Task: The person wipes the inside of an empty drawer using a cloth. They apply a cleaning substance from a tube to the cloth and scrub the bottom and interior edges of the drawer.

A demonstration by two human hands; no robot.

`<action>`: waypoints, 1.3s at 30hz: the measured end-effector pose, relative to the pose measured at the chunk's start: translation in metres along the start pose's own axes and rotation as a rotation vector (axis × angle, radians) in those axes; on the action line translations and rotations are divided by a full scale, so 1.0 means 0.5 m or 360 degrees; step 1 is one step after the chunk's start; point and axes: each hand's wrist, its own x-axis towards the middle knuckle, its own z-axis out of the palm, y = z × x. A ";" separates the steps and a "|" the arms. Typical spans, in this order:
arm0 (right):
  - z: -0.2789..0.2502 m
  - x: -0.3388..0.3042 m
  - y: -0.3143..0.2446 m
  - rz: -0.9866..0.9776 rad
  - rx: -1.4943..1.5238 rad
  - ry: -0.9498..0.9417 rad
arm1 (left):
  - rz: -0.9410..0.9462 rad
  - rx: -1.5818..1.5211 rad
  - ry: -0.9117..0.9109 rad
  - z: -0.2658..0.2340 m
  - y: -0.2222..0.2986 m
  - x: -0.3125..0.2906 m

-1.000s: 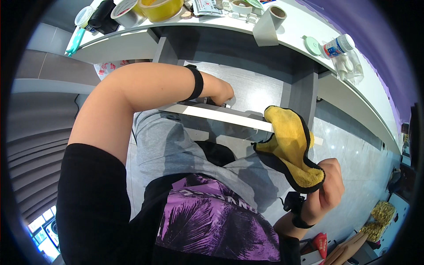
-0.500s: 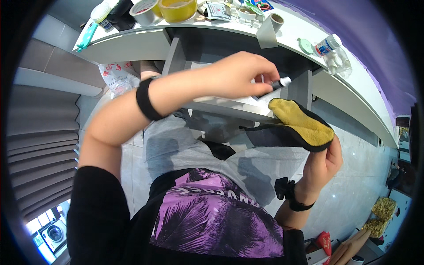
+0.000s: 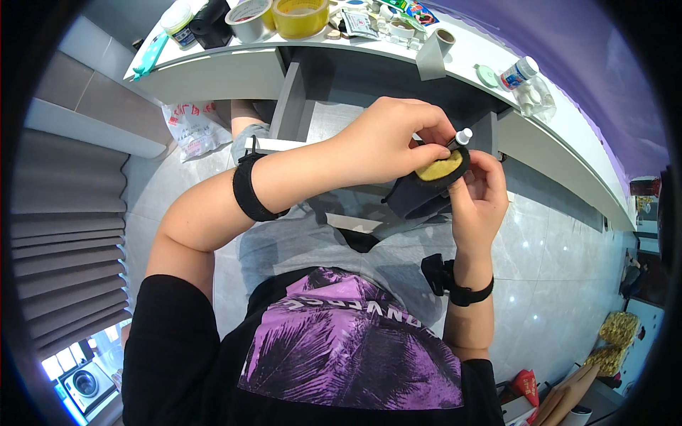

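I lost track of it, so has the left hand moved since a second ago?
Yes. Judged against the white desk, the left hand has moved right, toward the yellow-and-black cloth.

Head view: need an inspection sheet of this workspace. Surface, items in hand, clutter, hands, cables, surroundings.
Surface: white desk, with its grey drawer pulled out.
Items in hand: white-capped dark cylinder, exact kind unclear; folded yellow-and-grey cloth with black edging.
Clutter: yellow tape roll, pale tape roll, mint-green lid and white-capped bottle on the desk.
Left hand: fingers closed on the cylinder, at the cloth.
Right hand: fingers gripping the cloth.
Cables: nothing seen.
Surroundings: tiled floor, grey pleated curtain, white plastic bag, washing machine lower left.
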 end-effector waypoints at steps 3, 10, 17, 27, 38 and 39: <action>0.001 0.002 0.000 0.0053 0.0012 0.0110 | 0.0072 0.0055 -0.0025 -0.004 0.013 0.005; -0.009 0.012 -0.003 0.0191 0.0120 -0.0072 | -0.0097 -0.0057 -0.0268 -0.031 0.026 0.029; -0.002 0.008 0.007 0.0205 -0.0056 -0.0054 | 0.0001 0.0780 -0.0382 -0.126 0.022 0.071; 0.003 -0.004 0.001 0.0179 0.0023 -0.0171 | -0.0201 0.0564 -0.0131 -0.186 0.061 -0.046; 0.004 -0.014 -0.044 -0.0060 -0.0469 -0.0750 | -0.0244 0.0123 0.0106 0.030 0.047 -0.135; 0.004 -0.018 -0.040 -0.0060 -0.0447 -0.0773 | -0.0255 0.0119 0.0070 0.031 0.044 -0.139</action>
